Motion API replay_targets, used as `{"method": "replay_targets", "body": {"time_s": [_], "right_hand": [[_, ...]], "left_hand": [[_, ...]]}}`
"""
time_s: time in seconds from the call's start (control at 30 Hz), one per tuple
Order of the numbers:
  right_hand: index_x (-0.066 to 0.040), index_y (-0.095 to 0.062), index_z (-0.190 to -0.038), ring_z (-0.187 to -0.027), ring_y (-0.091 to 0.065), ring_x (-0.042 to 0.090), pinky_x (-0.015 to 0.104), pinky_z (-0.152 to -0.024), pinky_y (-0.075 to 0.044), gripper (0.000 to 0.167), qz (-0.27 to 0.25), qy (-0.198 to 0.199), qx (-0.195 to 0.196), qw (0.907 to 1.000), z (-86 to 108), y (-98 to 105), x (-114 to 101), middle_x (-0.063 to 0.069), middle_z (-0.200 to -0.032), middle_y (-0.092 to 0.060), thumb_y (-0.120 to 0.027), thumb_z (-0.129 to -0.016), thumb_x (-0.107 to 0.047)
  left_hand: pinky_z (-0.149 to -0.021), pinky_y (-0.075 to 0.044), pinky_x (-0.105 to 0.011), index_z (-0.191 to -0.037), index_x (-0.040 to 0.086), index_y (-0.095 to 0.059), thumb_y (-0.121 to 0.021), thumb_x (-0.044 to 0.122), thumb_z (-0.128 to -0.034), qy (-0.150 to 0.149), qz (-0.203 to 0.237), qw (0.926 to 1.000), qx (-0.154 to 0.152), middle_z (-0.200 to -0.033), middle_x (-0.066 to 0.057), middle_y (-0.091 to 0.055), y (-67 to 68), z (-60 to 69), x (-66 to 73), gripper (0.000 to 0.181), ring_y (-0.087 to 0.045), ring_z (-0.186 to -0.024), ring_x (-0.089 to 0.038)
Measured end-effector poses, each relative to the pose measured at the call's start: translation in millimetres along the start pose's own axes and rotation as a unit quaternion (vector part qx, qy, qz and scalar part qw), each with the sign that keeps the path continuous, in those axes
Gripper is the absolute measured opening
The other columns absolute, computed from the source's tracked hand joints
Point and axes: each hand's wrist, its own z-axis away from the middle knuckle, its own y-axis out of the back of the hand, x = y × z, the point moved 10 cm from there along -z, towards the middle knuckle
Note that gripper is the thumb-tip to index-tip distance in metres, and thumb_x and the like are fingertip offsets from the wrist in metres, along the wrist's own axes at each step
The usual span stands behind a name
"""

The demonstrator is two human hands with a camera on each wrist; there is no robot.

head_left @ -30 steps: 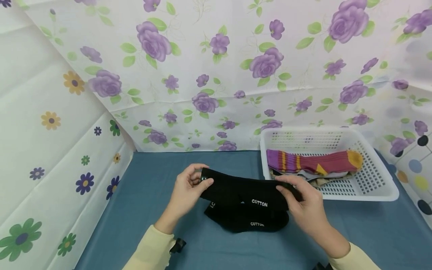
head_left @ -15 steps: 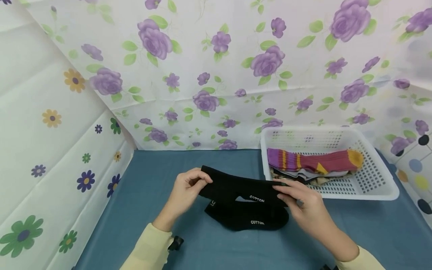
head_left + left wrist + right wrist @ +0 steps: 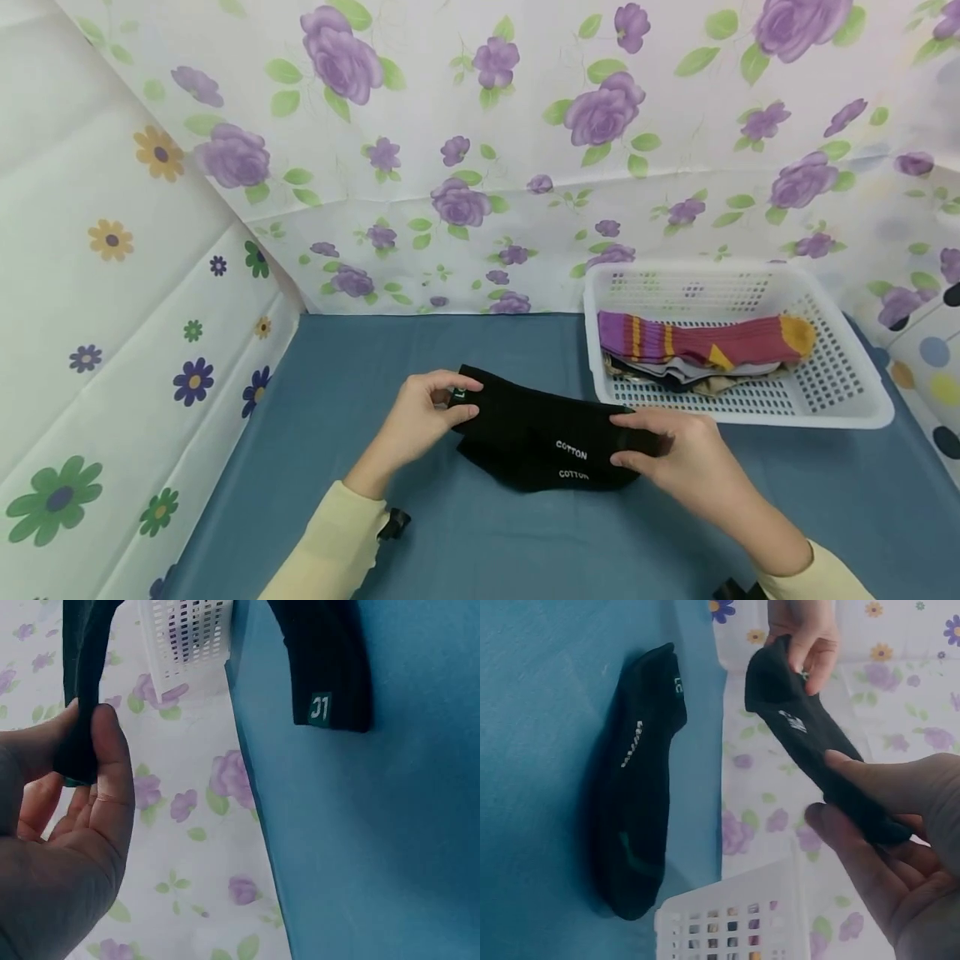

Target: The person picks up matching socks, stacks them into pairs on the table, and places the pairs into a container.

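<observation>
A black sock [image 3: 525,412] with white "COTTON" lettering is stretched between both hands, raised above the table. My left hand [image 3: 423,417] pinches its cuff end between thumb and fingers; the left wrist view shows this cuff [image 3: 79,754] hanging in the grip. My right hand [image 3: 682,454] pinches the toe end, seen closer in the right wrist view, where the held sock [image 3: 802,727] slants up to the other hand. A second black sock [image 3: 517,477] lies flat on the table below, partly hidden by the held one; the right wrist view shows this lying sock [image 3: 641,787] in full length.
To the right at the back stands a white perforated basket [image 3: 847,392]. Inside lie a maroon and purple sock [image 3: 720,342] with yellow parts and grey and dark socks beneath it. Blue cloth [image 3: 337,358] covers the table, and a flowered curtain [image 3: 405,242] hangs behind.
The held sock has come down in front of the lying sock, closing the gap between them. Both hands keep their pinch. The head view has tilted slightly down.
</observation>
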Motion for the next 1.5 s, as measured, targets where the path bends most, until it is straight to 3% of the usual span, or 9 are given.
{"method": "replay_targets", "body": {"time_s": [0.17,0.37,0.5,0.6,0.7,0.87,1.07,1.23,1.5], "right_hand": [[-0.028,-0.071,-0.102,-0.055,-0.049,0.002,0.02,-0.05,-0.043,0.038,0.012,-0.033,-0.06,0.9976,0.2,-14.0,14.1,-0.008,-0.103,-0.069,-0.084,-0.068,-0.019],[-0.024,-0.07,-0.104,-0.056,-0.039,0.003,0.021,-0.05,-0.037,0.036,0.038,-0.076,-0.131,0.9877,1.6,-34.2,36.9,-0.005,-0.108,-0.068,-0.082,-0.07,-0.018],[-0.022,-0.07,-0.105,-0.047,-0.026,0.005,0.022,-0.045,-0.031,0.038,0.035,-0.103,-0.146,0.9833,1.1,-44.0,53.4,-0.003,-0.098,-0.069,-0.082,-0.069,-0.017],[-0.02,-0.069,-0.106,-0.049,-0.027,0.006,0.022,-0.046,-0.031,0.038,0.034,-0.11,-0.147,0.9824,-0.1,-50.0,62.1,-0.002,-0.1,-0.069,-0.082,-0.07,-0.017],[-0.02,-0.069,-0.107,-0.051,-0.031,0.006,0.023,-0.049,-0.033,0.038,0.034,-0.111,-0.148,0.9821,-1.0,-56.0,67.7,-0.001,-0.112,-0.067,-0.081,-0.071,-0.016],[-0.019,-0.069,-0.108,-0.06,-0.042,0.008,0.026,-0.057,-0.038,0.037,0.033,-0.114,-0.152,0.9813,-1.5,-63.1,74.7,0.0,-0.117,-0.065,-0.08,-0.072,-0.015],[-0.018,-0.069,-0.107,-0.093,-0.058,0.015,0.035,-0.072,-0.048,0.038,0.035,-0.118,-0.152,0.9807,-2.2,-68.2,80.1,-0.001,-0.115,-0.066,-0.081,-0.071,-0.014],[-0.018,-0.068,-0.107,-0.114,-0.057,0.023,0.045,-0.086,-0.05,0.039,0.033,-0.126,-0.158,0.9787,-1.1,-72.9,84.0,-0.001,-0.114,-0.066,-0.082,-0.07,-0.015],[-0.02,-0.068,-0.107,-0.111,-0.059,0.023,0.045,-0.084,-0.05,0.04,0.036,-0.135,-0.162,0.9768,0.2,-76.1,86.4,-0.001,-0.115,-0.065,-0.082,-0.07,-0.017]], "left_hand": [[-0.039,-0.028,-0.025,-0.104,0.028,-0.069,-0.073,0.014,-0.0816,0.042,0.014,0.9985,-0.031,-0.117,0.004,-0.061,-12.9,1.8,-17.7,0.027,-0.029,-0.041,-0.014],[-0.04,-0.032,-0.025,-0.107,0.026,-0.068,-0.072,0.013,-0.0822,0.072,-0.009,0.9957,-0.057,-0.123,0.0,-0.058,-34.2,4.5,-37.2,0.028,-0.034,-0.04,-0.012],[-0.039,-0.032,-0.026,-0.108,0.025,-0.068,-0.071,0.013,-0.0827,0.076,-0.025,0.9953,-0.055,-0.082,-0.003,-0.066,-43.2,3.4,-46.7,0.028,-0.032,-0.038,-0.013],[-0.038,-0.031,-0.026,-0.109,0.025,-0.068,-0.071,0.014,-0.0835,0.078,-0.037,0.9949,-0.052,-0.048,-0.003,-0.047,-47.5,1.5,-52.3,0.028,-0.029,-0.036,-0.014],[-0.038,-0.031,-0.026,-0.11,0.024,-0.067,-0.07,0.015,-0.0841,0.077,-0.048,0.9944,-0.053,-0.043,-0.001,-0.034,-50.4,-0.6,-56.2,0.027,-0.028,-0.035,-0.014],[-0.038,-0.031,-0.027,-0.111,0.023,-0.067,-0.069,0.015,-0.0849,0.076,-0.058,0.9939,-0.056,-0.044,-0.001,-0.036,-54.6,-2.9,-61.5,0.027,-0.029,-0.035,-0.014],[-0.041,-0.032,-0.027,-0.11,0.022,-0.067,-0.07,0.014,-0.0841,0.074,-0.083,0.9925,-0.052,-0.047,-0.001,-0.038,-57.6,-4.4,-64.9,0.027,-0.033,-0.038,-0.014],[-0.044,-0.033,-0.028,-0.11,0.021,-0.067,-0.071,0.014,-0.0832,0.068,-0.095,0.9923,-0.042,-0.052,-0.003,-0.043,-56.7,-5.6,-65.0,0.028,-0.035,-0.043,-0.014],[-0.068,-0.047,-0.029,-0.114,0.02,-0.066,-0.075,0.016,-0.0796,0.054,-0.125,0.9906,0.012,-0.104,0.0,-0.064,-47.6,-5.9,-62.9,0.036,-0.052,-0.074,-0.012]]}}
